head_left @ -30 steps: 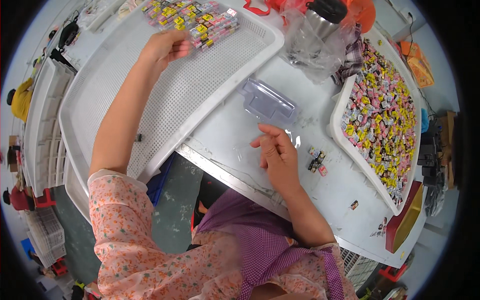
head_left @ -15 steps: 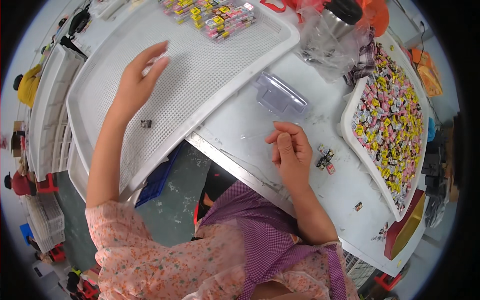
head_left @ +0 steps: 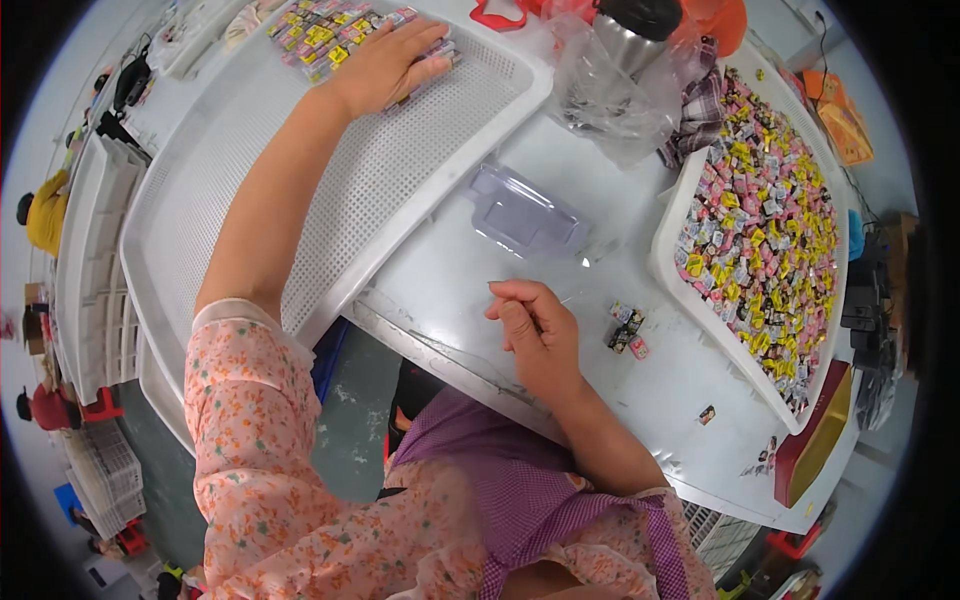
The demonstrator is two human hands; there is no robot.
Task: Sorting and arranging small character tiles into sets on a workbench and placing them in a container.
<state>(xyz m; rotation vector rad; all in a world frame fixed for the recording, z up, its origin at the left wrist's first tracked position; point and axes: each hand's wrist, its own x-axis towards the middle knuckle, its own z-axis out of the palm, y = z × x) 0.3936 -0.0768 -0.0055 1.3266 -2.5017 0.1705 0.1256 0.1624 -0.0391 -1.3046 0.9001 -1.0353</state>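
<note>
While left hand (head_left: 385,62) fingers are spread flat on packed toy rows (head_left: 330,25), right hand (head_left: 535,335) fingers are curled empty on bare surface (head_left: 450,270) beside clear blister (head_left: 525,212).

Left tray (head_left: 300,210): on the bench (head_left: 470,270), left side; packets (head_left: 330,25) lie at its far end under the left hand (head_left: 385,60).
Clear case (head_left: 525,212): between both trays, beyond the right hand (head_left: 535,335).
Right tray (head_left: 670,250): bench's right side, filled with pieces (head_left: 770,210).
Loose pieces (head_left: 627,330): just right of right hand.

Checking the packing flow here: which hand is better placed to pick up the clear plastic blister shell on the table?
Probably the right hand: it rests on the table just below the clear blister shell. The left hand lies far off on packed toys in the white tray.
</note>
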